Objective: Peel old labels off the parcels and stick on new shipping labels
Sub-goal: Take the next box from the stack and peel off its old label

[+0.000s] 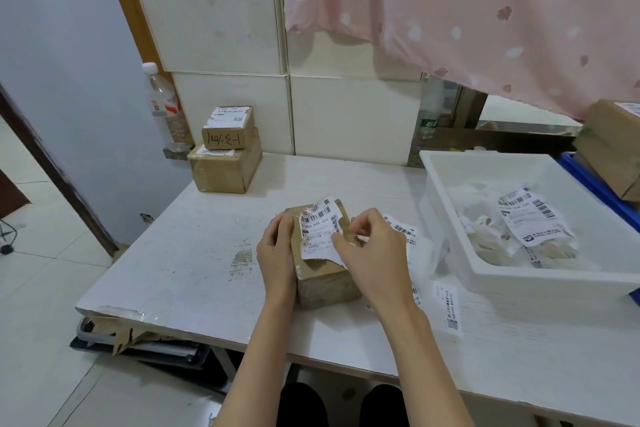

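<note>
You're sitting at a white table [194, 263] with a scuffed, worn top, pushed against a wall of large cream tiles [221, 10]. To your left there's a pale blue wall [62, 55] and a light tiled floor [38, 288]. A pink curtain [485, 10] with a leaf print hangs over the window on your right.
</note>
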A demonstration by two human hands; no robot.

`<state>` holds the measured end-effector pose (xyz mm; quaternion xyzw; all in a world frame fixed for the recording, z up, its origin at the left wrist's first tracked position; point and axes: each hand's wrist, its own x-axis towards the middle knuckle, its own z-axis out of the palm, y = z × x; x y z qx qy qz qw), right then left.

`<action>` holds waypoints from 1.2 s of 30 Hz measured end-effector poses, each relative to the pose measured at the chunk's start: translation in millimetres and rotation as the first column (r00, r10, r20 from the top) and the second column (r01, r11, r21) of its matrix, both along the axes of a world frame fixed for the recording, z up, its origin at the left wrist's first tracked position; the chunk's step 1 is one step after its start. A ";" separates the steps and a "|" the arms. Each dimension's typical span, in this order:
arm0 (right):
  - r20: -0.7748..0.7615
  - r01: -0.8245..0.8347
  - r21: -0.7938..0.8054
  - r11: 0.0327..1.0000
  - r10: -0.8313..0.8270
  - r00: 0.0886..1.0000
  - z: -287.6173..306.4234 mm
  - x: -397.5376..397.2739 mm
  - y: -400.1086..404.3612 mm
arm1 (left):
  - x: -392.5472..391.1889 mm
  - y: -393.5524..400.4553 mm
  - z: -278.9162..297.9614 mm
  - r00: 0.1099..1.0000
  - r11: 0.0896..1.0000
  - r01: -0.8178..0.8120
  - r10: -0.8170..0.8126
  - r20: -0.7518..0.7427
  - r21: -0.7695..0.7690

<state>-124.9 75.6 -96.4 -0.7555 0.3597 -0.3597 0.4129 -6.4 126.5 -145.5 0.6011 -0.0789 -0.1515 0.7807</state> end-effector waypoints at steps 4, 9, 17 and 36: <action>-0.076 -0.011 -0.104 0.994 0.003 0.997 -3.7 4.6 3.4 | -0.1 -0.2 -0.4 1.000 1.000 -0.004 0.004 0.016 0.000; -0.042 -0.044 -0.083 0.996 0.040 0.998 -3.7 9.1 11.4 | -0.1 0.6 -0.1 1.000 1.000 -0.019 0.019 0.013 -0.022; 0.015 -0.009 0.115 0.993 0.007 1.000 -3.0 -4.4 1.3 | 0.8 -0.6 -3.0 1.000 1.000 -0.008 0.008 0.001 -0.001; -0.091 -0.039 -0.034 0.999 0.035 0.995 -1.7 -12.8 -7.1 | 1.8 -2.0 -6.4 1.000 1.000 -0.006 0.006 0.011 -0.011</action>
